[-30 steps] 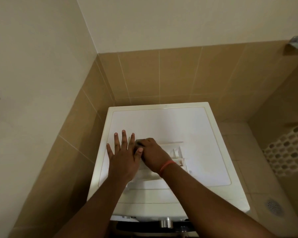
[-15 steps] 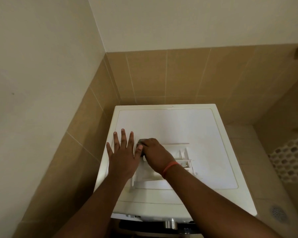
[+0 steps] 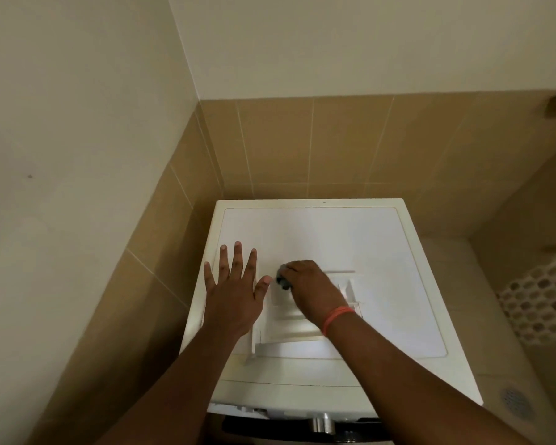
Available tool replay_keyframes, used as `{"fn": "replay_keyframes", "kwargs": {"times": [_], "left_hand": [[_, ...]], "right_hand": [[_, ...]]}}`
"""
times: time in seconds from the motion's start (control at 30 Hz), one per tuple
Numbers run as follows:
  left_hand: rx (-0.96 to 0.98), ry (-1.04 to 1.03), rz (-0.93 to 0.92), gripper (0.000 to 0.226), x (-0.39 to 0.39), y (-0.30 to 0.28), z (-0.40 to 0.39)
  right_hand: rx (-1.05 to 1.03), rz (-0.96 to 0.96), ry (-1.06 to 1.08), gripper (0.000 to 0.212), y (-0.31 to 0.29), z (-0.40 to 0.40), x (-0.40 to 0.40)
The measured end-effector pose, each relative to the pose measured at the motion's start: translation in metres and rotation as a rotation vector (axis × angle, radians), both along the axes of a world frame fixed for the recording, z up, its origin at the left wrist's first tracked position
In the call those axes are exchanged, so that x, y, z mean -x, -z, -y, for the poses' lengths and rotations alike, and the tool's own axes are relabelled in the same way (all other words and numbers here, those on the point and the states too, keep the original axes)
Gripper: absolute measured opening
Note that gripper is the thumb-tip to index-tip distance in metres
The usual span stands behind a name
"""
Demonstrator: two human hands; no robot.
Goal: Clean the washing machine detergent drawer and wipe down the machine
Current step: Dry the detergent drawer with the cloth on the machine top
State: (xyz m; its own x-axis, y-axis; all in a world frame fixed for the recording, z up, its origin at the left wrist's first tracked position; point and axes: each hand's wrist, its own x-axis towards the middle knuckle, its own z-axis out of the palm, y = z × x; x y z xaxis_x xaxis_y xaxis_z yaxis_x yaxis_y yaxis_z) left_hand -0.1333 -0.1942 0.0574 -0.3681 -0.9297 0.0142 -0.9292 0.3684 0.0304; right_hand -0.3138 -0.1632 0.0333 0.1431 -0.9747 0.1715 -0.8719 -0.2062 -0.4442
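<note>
Since the earlier frames, the right hand (image 3: 312, 289) had shifted slightly away from the left hand (image 3: 235, 293), opening a small gap between thumb and knuckles.

On the white top of the washing machine (image 3: 318, 232), the detergent drawer (image 3: 289, 332) lay near the front edge, left of centre, its compartments facing up. The right hand, wearing an orange wristband (image 3: 336, 317), curled its fingers round a small dark grey sponge (image 3: 282, 279) and pressed it at the drawer's far left corner. The left hand lay flat with fingers straight and spread, holding nothing, palm down on the machine top near its left edge, just beside the drawer. Tan tiles (image 3: 334, 142) lined the wall behind the machine.
</note>
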Motion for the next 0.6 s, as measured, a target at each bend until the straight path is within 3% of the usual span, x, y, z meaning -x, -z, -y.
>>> {"fn": "replay_keyframes", "kwargs": {"times": [0.13, 0.23, 0.4, 0.6], "left_hand": [[-0.014, -0.007, -0.002, 0.081, 0.002, -0.003, 0.001], [-0.003, -0.001, -0.01, 0.081, 0.002, -0.002, 0.003], [0.004, 0.014, 0.007, 0.081, 0.011, -0.004, 0.004], [0.011, 0.058, 0.046, 0.085, 0.022, -0.006, 0.005]], "right_hand": [[0.054, 0.026, -0.081, 0.028, -0.004, 0.001, -0.013], [0.009, 0.018, 0.067, 0.038, -0.002, -0.017, 0.018], [-0.077, 0.028, 0.113, 0.036, -0.005, -0.03, 0.059], [-0.015, 0.02, 0.064, 0.033, 0.005, -0.009, 0.011]]}}
